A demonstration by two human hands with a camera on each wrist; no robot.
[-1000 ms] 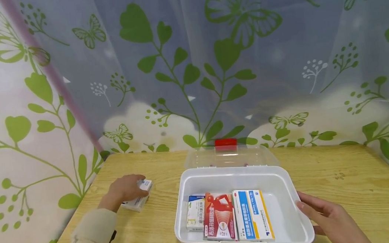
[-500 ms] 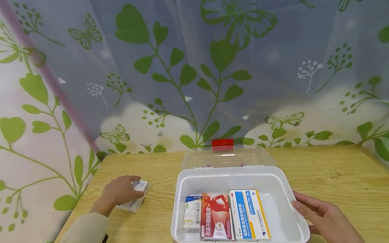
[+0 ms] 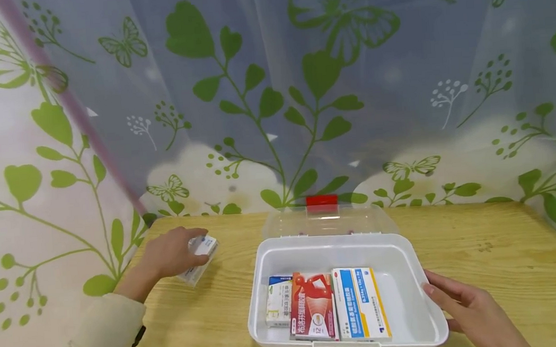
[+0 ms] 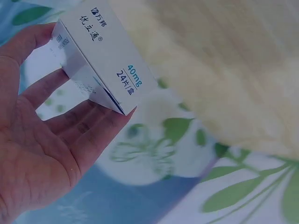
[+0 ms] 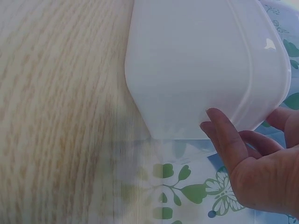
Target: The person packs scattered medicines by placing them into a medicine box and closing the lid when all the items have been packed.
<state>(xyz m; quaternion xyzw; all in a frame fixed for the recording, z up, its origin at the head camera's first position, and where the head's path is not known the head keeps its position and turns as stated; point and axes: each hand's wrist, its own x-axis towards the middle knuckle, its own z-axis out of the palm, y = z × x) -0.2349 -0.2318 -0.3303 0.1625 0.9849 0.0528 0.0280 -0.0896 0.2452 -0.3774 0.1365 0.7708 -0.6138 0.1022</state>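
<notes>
My left hand (image 3: 170, 254) grips a small white medicine box (image 4: 110, 58) over the left part of the table. Its fingers and thumb lie along opposite sides of the carton, which carries the print "40mg". In the head view the hand partly covers that carton. A white plastic storage box (image 3: 330, 247) stands open at the front middle. At its right end my right hand (image 3: 474, 302) holds it, thumb at the rim and fingers against the outer wall (image 5: 187, 70). Inside lie a red medicine box (image 3: 312, 304), a blue-and-white one (image 3: 361, 303) and a white-and-yellow one (image 3: 278, 306).
The storage box's clear lid (image 3: 286, 225) is folded back behind it, with a red latch (image 3: 322, 202) at its far edge. Bare wood of the table (image 3: 473, 241) shows to the right. A printed curtain (image 3: 374, 98) hangs along the back and left sides.
My left hand and the small white medicine box have moved a little upward and away in the head view. The right hand keeps its place on the storage box.
</notes>
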